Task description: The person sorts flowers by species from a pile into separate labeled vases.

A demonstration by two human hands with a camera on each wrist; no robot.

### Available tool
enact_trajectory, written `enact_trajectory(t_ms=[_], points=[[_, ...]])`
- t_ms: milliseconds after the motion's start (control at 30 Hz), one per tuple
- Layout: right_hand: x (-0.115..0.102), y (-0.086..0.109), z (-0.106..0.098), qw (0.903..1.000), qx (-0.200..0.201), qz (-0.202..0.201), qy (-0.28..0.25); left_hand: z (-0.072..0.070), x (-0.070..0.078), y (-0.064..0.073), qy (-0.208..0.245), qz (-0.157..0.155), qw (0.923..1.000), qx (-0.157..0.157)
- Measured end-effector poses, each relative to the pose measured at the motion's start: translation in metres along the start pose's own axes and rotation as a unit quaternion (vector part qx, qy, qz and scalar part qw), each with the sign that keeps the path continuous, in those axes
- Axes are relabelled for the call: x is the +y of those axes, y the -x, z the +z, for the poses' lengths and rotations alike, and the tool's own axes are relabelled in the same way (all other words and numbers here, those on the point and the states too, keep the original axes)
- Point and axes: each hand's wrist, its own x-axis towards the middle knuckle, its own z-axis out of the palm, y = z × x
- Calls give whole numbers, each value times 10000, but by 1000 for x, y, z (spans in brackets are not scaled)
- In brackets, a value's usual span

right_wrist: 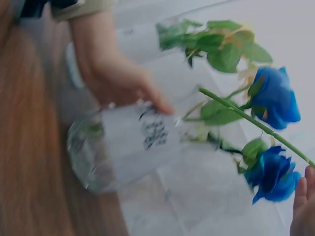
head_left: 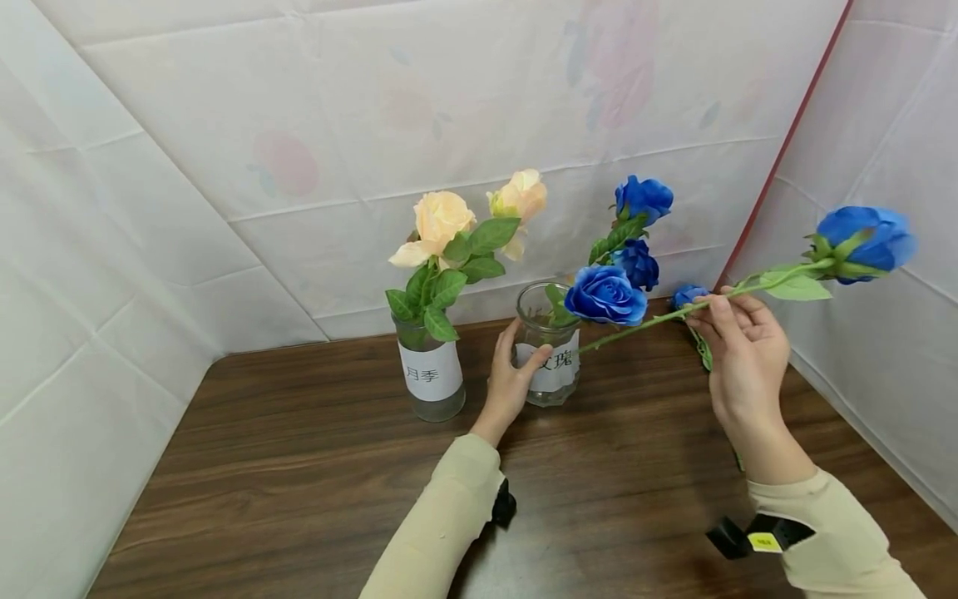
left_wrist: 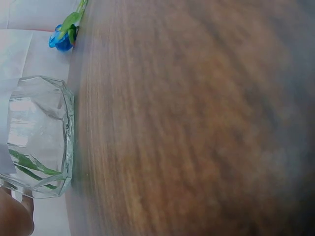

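Note:
My left hand [head_left: 511, 378] grips the side of a clear glass jar [head_left: 550, 397], thumb across its white paper label. The jar stands on the table and has three blue roses [head_left: 608, 295] in it, leaning right. In the left wrist view, green stem ends show through the jar's faceted base [left_wrist: 66, 147]. My right hand [head_left: 748, 358] pinches another blue rose [head_left: 871, 241] by its long green stem. This rose slants, with its bloom up at the right and its bare stem end [right_wrist: 204, 91] pointing toward the jar, outside its mouth in the right wrist view.
Left of the jar stands a glass vase [head_left: 437, 408] with a white label, holding cream roses [head_left: 443, 218]. One more blue rose [head_left: 688, 294] lies on the wooden table [head_left: 299, 466] behind my right hand. White cloth walls [head_left: 359, 108] enclose the back and sides.

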Motion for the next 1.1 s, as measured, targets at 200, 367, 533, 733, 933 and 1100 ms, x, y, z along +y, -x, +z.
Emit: enact_trajectory(t_ms=[200, 367, 533, 733, 933, 1100], points=[[11, -5, 17, 9987, 221, -350, -291, 0, 0, 0, -28, -1, 10000, 40], [31, -10, 18, 9972, 324, -666, -24, 0, 0, 0, 11, -7, 10000, 39], [56, -17, 15, 9944, 217, -865, 559, 3, 1, 1, 76, 48, 10000, -23], [82, -23, 17, 9781, 59, -867, 1889, 9, 2, 2, 67, 31, 9999, -88], [101, -25, 21, 9433, -228, -637, 3251, 14, 1, 0, 16, 115, 9999, -43], [106, -28, 19, 9094, -414, -533, 4105, 16, 0, 0, -47, 181, 9998, -9]])
